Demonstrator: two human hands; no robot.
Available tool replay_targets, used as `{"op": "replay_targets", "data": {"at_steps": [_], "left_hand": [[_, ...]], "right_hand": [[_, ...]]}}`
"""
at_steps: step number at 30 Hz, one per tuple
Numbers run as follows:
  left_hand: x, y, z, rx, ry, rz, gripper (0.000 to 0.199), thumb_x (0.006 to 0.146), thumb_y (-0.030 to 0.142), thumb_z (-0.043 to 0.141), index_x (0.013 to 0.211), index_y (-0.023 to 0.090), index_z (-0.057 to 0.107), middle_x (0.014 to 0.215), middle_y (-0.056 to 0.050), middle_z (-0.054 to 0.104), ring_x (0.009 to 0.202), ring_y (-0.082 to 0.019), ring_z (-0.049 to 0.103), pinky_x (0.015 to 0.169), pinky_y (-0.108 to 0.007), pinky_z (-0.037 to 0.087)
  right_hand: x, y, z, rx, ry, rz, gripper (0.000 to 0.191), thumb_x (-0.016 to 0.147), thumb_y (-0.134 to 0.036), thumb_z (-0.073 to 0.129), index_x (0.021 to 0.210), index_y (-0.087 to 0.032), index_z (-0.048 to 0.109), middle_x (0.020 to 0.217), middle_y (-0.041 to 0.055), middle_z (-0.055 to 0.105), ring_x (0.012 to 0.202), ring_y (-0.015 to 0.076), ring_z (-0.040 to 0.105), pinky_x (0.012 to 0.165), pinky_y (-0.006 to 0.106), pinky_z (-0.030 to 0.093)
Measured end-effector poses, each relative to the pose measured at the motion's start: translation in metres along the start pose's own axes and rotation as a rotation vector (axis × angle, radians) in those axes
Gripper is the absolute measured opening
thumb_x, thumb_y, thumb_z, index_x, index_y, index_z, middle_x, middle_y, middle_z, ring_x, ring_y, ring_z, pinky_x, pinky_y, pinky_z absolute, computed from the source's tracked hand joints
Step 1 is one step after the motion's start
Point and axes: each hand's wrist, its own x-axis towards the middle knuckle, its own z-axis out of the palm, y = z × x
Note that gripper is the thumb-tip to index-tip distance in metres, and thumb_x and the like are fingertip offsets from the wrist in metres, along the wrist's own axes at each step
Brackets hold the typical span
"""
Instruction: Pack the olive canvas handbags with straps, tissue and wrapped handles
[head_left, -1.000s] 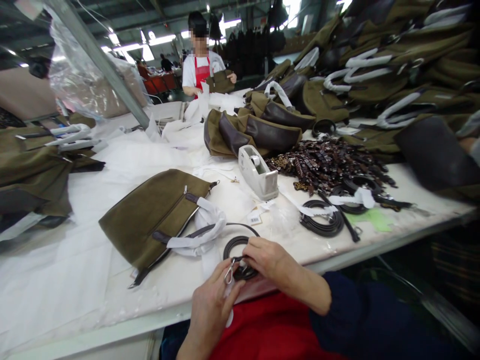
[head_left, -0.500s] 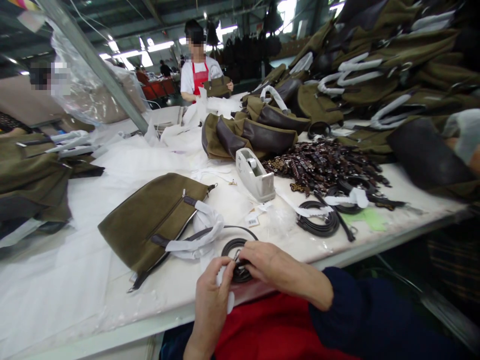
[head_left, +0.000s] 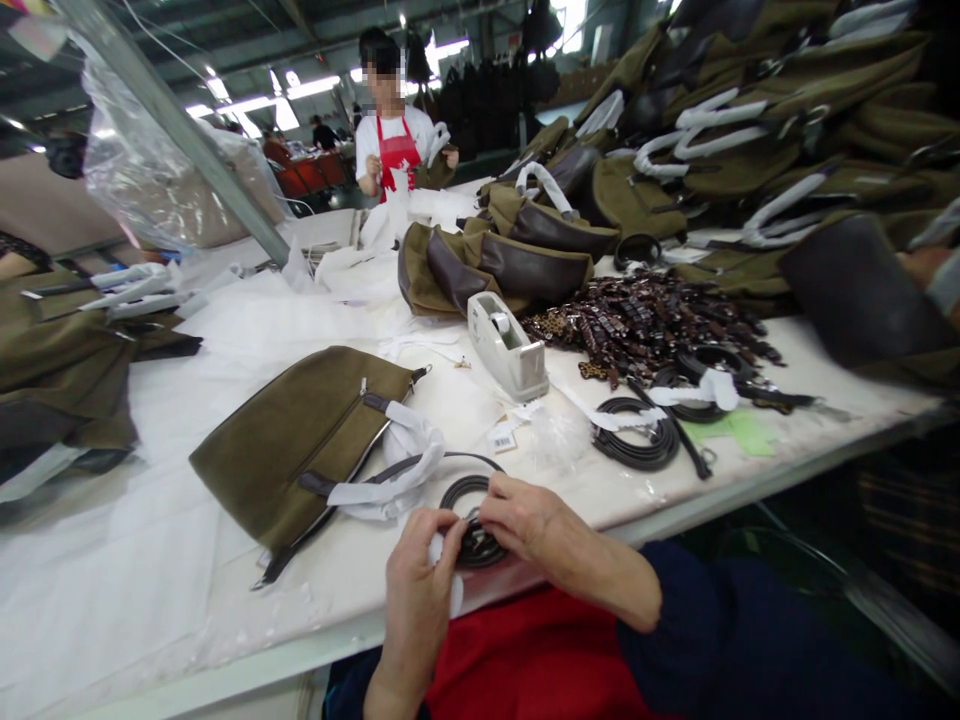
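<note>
A dark coiled strap (head_left: 480, 553) lies at the table's near edge, with metal hardware in its middle. My left hand (head_left: 420, 575) grips the coil's left side between thumb and fingers, and a piece of white wrap shows in that palm. From the right, the bent fingers of my right hand (head_left: 536, 525) close on the same strap; their tips are partly hidden. An olive handbag (head_left: 300, 430) with dark trim rests flat to the left. Its handles (head_left: 409, 460) are wrapped in white and reach close to the coil.
Beyond the coil stands a tape dispenser (head_left: 508, 350). To the right lie more coiled straps (head_left: 637, 450) and a heap of dark brown pieces (head_left: 660, 320). Olive bags (head_left: 517, 262) are piled behind. Across the table, a person in a red apron (head_left: 397, 160) handles a bag.
My hands stay at the coil, with the right fingers shifted slightly. The person across has raised a bag's handle. The whole view has moved a little.
</note>
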Motion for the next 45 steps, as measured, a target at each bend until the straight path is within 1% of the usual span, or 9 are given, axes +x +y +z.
{"op": "replay_targets", "data": {"at_steps": [6,14,20,25,28,31,34,38,45], "left_hand": [[0.007,-0.012,-0.020,-0.037,-0.209,0.011,0.011,0.094,0.024,0.057,0.093,0.022,0.067,0.088,-0.001,0.066,0.086,-0.017,0.061,0.080,-0.027,0.046],[0.006,-0.011,-0.015,0.035,-0.191,0.044,0.015,0.094,0.025,0.057,0.081,0.021,0.063,0.079,0.000,0.062,0.076,-0.016,0.058,0.071,-0.026,0.044],[0.006,-0.012,-0.012,0.042,-0.142,0.061,0.010,0.093,0.023,0.057,0.097,0.022,0.066,0.082,-0.001,0.064,0.077,-0.017,0.060,0.073,-0.028,0.047],[0.005,-0.014,-0.015,0.001,-0.178,0.096,0.011,0.094,0.021,0.056,0.093,0.022,0.067,0.084,-0.001,0.064,0.081,-0.017,0.061,0.074,-0.027,0.047],[0.004,-0.013,-0.017,-0.001,-0.203,0.083,0.012,0.095,0.020,0.055,0.090,0.022,0.066,0.083,-0.001,0.062,0.079,-0.016,0.060,0.073,-0.025,0.046],[0.005,-0.011,-0.018,0.007,-0.241,0.075,0.012,0.095,0.019,0.055,0.089,0.022,0.065,0.083,0.000,0.060,0.080,-0.015,0.059,0.073,-0.024,0.045],[0.006,-0.010,-0.019,0.014,-0.268,0.083,0.012,0.096,0.019,0.054,0.091,0.022,0.065,0.085,0.000,0.059,0.081,-0.014,0.059,0.074,-0.024,0.044],[0.007,-0.012,-0.021,0.030,-0.282,0.086,0.012,0.096,0.018,0.053,0.093,0.022,0.065,0.086,0.000,0.059,0.082,-0.014,0.058,0.075,-0.024,0.043],[0.003,-0.014,-0.021,0.042,-0.294,0.131,0.012,0.097,0.020,0.053,0.094,0.022,0.064,0.091,-0.002,0.058,0.086,-0.015,0.060,0.078,-0.025,0.046]], "right_hand": [[0.004,-0.003,0.000,-0.022,-0.015,0.046,0.010,0.091,-0.014,0.061,0.081,-0.016,0.061,0.082,0.0002,0.053,0.068,0.0113,0.050,0.059,0.023,0.034],[0.005,-0.002,0.006,-0.076,0.024,-0.031,0.008,0.089,-0.017,0.062,0.082,-0.018,0.059,0.082,-0.0002,0.052,0.066,0.0124,0.046,0.056,0.026,0.030],[0.011,-0.011,0.007,-0.104,-0.027,-0.086,0.009,0.095,-0.012,0.052,0.092,-0.017,0.059,0.086,0.0009,0.054,0.069,0.0144,0.048,0.057,0.027,0.031],[0.015,0.001,0.013,-0.031,-0.089,-0.119,0.019,0.097,-0.021,0.052,0.080,-0.017,0.061,0.078,0.0001,0.051,0.066,0.0130,0.045,0.059,0.025,0.037],[0.005,0.004,0.001,0.095,-0.116,-0.099,0.011,0.095,-0.018,0.055,0.092,-0.017,0.065,0.092,0.0031,0.056,0.079,0.0128,0.054,0.071,0.023,0.046],[-0.009,0.005,-0.009,0.212,-0.006,-0.044,0.018,0.094,-0.014,0.056,0.109,-0.017,0.064,0.115,0.0089,0.055,0.100,0.0152,0.059,0.089,0.025,0.050],[-0.021,0.006,-0.008,0.154,0.066,-0.064,0.025,0.089,-0.015,0.063,0.114,-0.016,0.062,0.123,0.0128,0.054,0.113,0.0211,0.056,0.099,0.032,0.050],[-0.024,0.008,0.000,-0.005,0.039,-0.135,0.032,0.084,-0.021,0.071,0.114,-0.014,0.062,0.123,0.0151,0.054,0.111,0.0249,0.056,0.096,0.036,0.053],[-0.016,0.018,0.004,-0.068,0.057,-0.174,0.013,0.086,-0.018,0.068,0.099,-0.017,0.065,0.109,0.0100,0.054,0.099,0.0200,0.054,0.084,0.029,0.054]]}}
